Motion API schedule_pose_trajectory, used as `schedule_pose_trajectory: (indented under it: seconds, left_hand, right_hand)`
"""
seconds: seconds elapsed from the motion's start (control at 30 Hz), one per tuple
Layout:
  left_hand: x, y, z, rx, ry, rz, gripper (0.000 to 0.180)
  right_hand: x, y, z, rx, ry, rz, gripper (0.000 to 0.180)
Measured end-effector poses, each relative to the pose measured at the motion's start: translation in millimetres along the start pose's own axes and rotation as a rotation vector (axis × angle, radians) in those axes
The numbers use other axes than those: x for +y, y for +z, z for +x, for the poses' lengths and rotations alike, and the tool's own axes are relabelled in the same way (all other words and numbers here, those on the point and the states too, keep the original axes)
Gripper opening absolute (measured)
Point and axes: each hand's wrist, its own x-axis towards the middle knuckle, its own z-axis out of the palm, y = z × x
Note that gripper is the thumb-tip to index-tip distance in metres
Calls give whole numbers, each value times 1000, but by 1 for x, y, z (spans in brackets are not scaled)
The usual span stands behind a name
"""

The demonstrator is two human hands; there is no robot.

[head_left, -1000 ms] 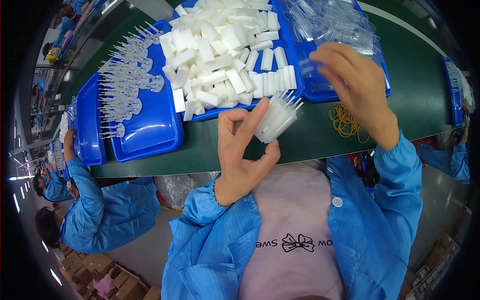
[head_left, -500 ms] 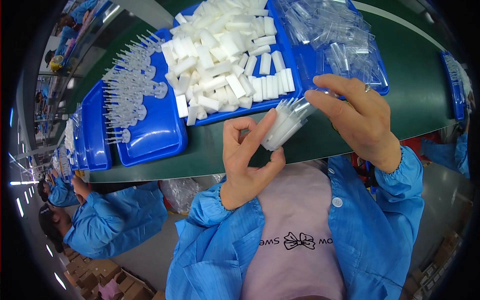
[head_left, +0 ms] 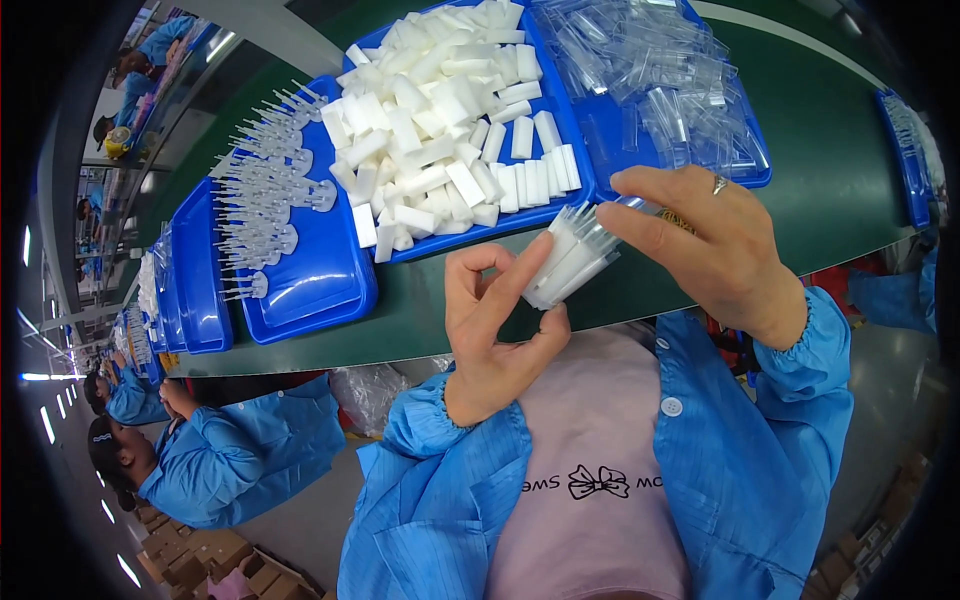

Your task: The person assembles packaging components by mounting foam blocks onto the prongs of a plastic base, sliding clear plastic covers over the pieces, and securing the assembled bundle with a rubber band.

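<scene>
Left hand (head_left: 495, 340): raised above the near edge of the counter, thumb and forefinger pinched around the lower end of a bundle of clear plastic pieces (head_left: 572, 258); other fingers curled.
Right hand (head_left: 715, 245): fingers spread over the bundle's far end, fingertips touching its tips, ring on one finger.
Bundle: a small fan of slim, see-through pieces held side by side, tilted up to the right, between both hands, over the green counter (head_left: 820, 150).
Handling: likely very light, stiff, smooth and slippery; loose pieces apt to slide apart, so best gripped around the waist or lower end with even pressure, not at the thin tips.
Far middle: blue tray (head_left: 505, 222) heaped with small white blocks (head_left: 440, 110).
Far right: blue tray (head_left: 760, 172) with a pile of clear plastic pieces (head_left: 660, 70).
Left: blue tray (head_left: 320, 290) holding rows of clear stemmed parts (head_left: 265, 200).
Lower left: another person in a blue coat (head_left: 220, 455), seated further along.
</scene>
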Motion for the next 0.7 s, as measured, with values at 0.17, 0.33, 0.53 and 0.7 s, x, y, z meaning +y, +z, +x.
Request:
schedule_pose_trajectory:
  seconds: [0.17,0.33,0.53,0.7]
  left_hand:
    - [-1,1,1,9,49,3,56]
    - [0,-2,1,-35,0,-119,53]
    - [8,-4,1,-45,29,-178,53]
    - [5,-5,2,-85,62,-192,53]
  right_hand:
    - [-6,-3,-1,-83,29,-3,32]
    - [-5,1,-2,40,-7,-35,33]
    - [-2,-5,1,44,-96,13,35]
    - [1,-6,-2,42,-162,29,34]
